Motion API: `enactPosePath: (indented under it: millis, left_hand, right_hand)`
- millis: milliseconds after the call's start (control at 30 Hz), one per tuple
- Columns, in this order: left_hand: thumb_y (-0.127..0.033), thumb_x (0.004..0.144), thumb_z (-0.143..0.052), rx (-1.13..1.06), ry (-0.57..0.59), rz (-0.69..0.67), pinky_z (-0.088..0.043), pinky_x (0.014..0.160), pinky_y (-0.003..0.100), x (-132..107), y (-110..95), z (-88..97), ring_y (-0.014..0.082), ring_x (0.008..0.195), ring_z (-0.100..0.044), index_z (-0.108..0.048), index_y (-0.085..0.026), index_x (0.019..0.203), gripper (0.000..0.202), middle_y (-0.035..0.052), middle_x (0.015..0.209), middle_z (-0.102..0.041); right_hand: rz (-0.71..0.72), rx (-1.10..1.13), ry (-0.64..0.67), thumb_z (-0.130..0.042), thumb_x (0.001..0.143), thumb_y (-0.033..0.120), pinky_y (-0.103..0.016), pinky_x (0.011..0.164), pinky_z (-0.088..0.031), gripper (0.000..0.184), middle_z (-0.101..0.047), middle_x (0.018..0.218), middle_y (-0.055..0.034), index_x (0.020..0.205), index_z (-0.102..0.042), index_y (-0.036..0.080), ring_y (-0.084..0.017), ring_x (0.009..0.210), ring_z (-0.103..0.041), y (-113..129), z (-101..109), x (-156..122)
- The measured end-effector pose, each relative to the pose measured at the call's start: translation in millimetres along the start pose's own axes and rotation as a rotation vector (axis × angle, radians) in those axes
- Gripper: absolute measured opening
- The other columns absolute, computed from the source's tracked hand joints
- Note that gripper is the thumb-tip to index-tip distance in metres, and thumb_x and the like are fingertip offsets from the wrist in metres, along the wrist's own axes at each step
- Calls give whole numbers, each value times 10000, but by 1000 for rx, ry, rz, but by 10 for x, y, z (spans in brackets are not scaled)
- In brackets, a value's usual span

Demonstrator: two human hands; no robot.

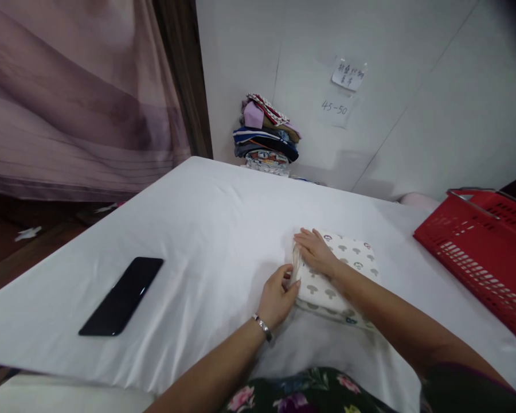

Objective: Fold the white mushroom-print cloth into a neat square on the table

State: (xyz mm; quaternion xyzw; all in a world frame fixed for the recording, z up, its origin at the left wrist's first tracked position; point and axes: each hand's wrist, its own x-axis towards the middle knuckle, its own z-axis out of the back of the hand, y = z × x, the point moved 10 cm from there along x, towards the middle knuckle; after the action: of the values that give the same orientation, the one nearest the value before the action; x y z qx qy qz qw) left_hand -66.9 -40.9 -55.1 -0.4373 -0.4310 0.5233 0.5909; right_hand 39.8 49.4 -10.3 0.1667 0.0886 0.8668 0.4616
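A folded white cloth with a grey mushroom print lies on the white-covered table, right of centre. My right hand lies flat on the cloth's left part, fingers stretched out. My left hand, with a metal bracelet at the wrist, curls its fingers round the cloth's left edge and pinches the layers there.
A black phone lies on the table at the left. A red plastic basket stands at the right edge. A stack of folded clothes sits at the far corner against the wall, below two paper notes.
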Motion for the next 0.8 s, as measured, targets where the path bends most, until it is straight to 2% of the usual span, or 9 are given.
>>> enactPosePath:
  millis: [233, 367, 500, 700, 800]
  left_hand:
    - [-202, 754, -552, 48, -31, -89, -490, 744, 305, -39, -152, 32, 143, 772, -573, -561, -217, 1091, 337, 30, 989, -621]
    - [-198, 752, -554, -45, -1, -46, -494, 669, 268, -31, -87, -11, 127, 723, -576, -563, -223, 1080, 330, 13, 927, -628]
    - [-199, 743, -563, -10, -2, 5, -488, 661, 269, -16, 1, -16, 127, 702, -572, -571, -214, 1040, 298, 5, 868, -616]
    - [-170, 743, -537, 26, -9, -66, -479, 686, 263, -21, -67, -13, 124, 755, -561, -545, -213, 1053, 314, 23, 983, -578]
    - [-181, 749, -540, 5, 1, -49, -479, 678, 265, -16, -52, -27, 125, 741, -564, -533, -207, 1065, 317, 27, 976, -585]
  right_hand:
    - [124, 12, 61, -392, 802, 133, -490, 1059, -195, 350, -641, 1102, -52, 1067, -610, 201, -228, 1212, -436, 118, -52, 4]
    - [174, -33, 84, -418, 771, 144, -460, 1065, -174, 305, -645, 1028, -45, 959, -645, 220, -206, 1108, -492, 176, -12, 16]
    - [179, -73, 96, -422, 741, 135, -443, 1059, -162, 261, -631, 933, -45, 850, -646, 215, -188, 983, -516, 226, 0, 44]
    - [174, -59, 85, -435, 801, 203, -421, 1041, -183, 193, -607, 851, -40, 800, -628, 201, -180, 917, -501, 285, -47, 58]
    - [175, -76, 96, -457, 812, 237, -423, 1041, -183, 184, -607, 836, -35, 785, -636, 205, -179, 911, -505, 286, -121, 60]
